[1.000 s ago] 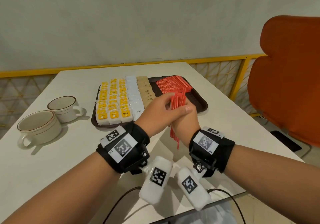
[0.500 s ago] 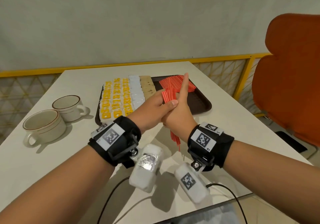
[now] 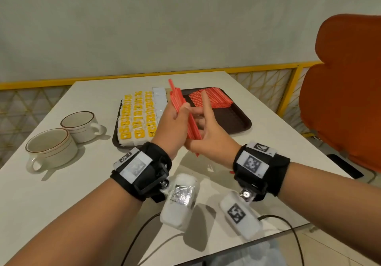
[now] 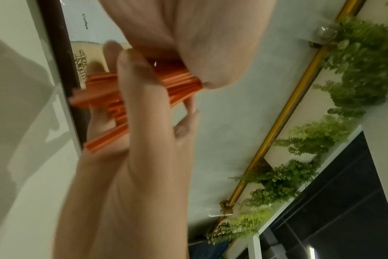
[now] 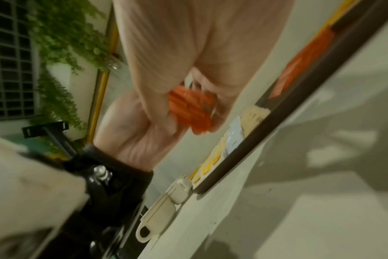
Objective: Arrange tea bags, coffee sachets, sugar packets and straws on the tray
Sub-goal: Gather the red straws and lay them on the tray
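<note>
While the left hand [image 3: 173, 121] grips the bundle of thin red plastic straws [image 3: 181, 109] with fingers and thumb wrapped round its middle, the right hand [image 3: 208, 129] sits just beside it, index finger straight up and the other fingers loosely cupping the bundle's lower end; whether they actually clamp it, I can't tell. Bundle is in the air above the near edge of the dark brown rectangular tray [image 3: 243, 123], not yet set down. Long axis runs steeply near-to-far, top end tipped away and left. Row of red straws already laid on the tray [image 3: 210, 98] lies ahead and to the right of both hands, well apart, on the right hand's side. My read: bundle needs to swing right and flatten to match that row. Yellow-labelled tea bags [image 3: 136, 117] fill the tray's left part, behind the left hand.
</note>
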Demonstrator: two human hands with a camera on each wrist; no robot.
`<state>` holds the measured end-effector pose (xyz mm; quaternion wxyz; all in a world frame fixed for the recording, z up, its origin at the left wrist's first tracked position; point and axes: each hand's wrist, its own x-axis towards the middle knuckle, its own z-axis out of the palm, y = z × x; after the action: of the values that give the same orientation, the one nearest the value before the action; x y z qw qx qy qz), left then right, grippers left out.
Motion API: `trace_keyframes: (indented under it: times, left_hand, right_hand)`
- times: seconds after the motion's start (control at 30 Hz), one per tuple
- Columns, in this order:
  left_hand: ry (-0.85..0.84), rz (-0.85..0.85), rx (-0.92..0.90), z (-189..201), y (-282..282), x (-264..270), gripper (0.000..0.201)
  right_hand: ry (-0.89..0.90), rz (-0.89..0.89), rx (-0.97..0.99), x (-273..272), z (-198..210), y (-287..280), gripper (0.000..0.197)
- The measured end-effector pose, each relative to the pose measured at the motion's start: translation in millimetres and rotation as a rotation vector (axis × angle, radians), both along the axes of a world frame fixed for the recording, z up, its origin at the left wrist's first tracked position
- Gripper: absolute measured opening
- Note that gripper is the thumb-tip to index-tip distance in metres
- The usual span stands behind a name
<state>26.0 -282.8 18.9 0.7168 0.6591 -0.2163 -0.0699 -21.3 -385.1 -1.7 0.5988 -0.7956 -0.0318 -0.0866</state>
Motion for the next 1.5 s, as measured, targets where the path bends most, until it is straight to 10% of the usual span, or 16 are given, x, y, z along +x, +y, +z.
trace_keyframes:
  times: [0.07,0.2,0.33,0.73,0.9,1.1,1.27,1.5]
  left_hand:
    - [-0.008,0.03,-0.061,-1.6,7.2,3.6,0.018]
    - [-0.34,0.026,0.211,-18.9,26.9,7.7,0.01]
    - [-0.31,-0.051,0.316,-41.1,37.7,10.4,0.012]
    - [-0.167,-0.136,0.358,-47.1,29.4,14.9,0.01]
    - [0.122,-0.148,0.121,-43.8,26.1,17.4,0.027]
    - [-0.049,-0.153,0.139,-35.4,23.7,15.9,0.036]
    - [-0.14,-0.221,0.294,-39.8,17.2,8.2,0.004]
    - [-0.01,-0.069,0.094,-34.9,11.7,8.7,0.024]
  right_hand:
    - [0.103,0.077,-0.125,-14.3,10.0,-14.3,0.105]
    - [0.318,0.02,-0.689,-37.0,18.1,-69.9,0.011]
    - [0.584,0.084,-1.141,-50.5,2.6,-99.0,0.02]
    - [0.426,0.261,-1.269,-59.3,-12.1,-86.5,0.003]
    - [0.295,0.256,-1.2,-53.4,-0.5,-78.0,0.011]
    - [0.087,-0.012,-0.14,-25.5,28.0,-44.4,0.006]
    - [-0.032,-0.072,-0.202,-7.2,35.5,-24.9,0.011]
    - [0.202,0.078,0.251,-9.6,8.6,-7.8,0.033]
